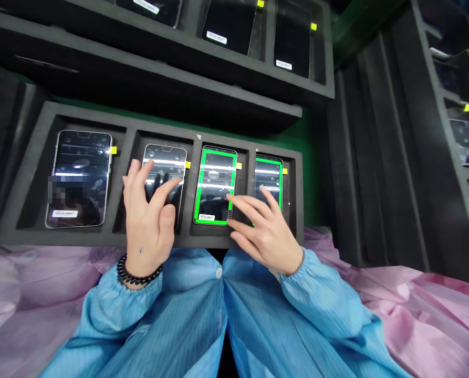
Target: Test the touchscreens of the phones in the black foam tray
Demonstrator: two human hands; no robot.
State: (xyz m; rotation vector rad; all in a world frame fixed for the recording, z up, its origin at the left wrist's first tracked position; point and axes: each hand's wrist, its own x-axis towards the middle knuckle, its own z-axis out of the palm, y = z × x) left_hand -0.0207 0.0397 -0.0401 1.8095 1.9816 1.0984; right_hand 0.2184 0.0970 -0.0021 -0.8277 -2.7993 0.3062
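Note:
A dark foam tray (29, 157) holds several phones in separate slots. My left hand (147, 220) is open, fingers spread over the second phone (167, 163), fingertips resting on its glass. My right hand (263, 228) is open too, its fingers reaching across the divider between the third phone (214, 181), which shows a green border, and the fourth phone (271, 176), also green-edged. The first phone (79, 178) lies untouched at the left. Small yellow tabs stick out at each phone's upper right corner. A black bead bracelet (135, 273) circles my left wrist.
Another foam tray (179, 50) with more phones is stacked above and behind. Empty dark foam trays (395, 173) stand on edge at the right, beside a rack with further phones (468, 142). Pink fabric (395, 304) covers the surface on both sides.

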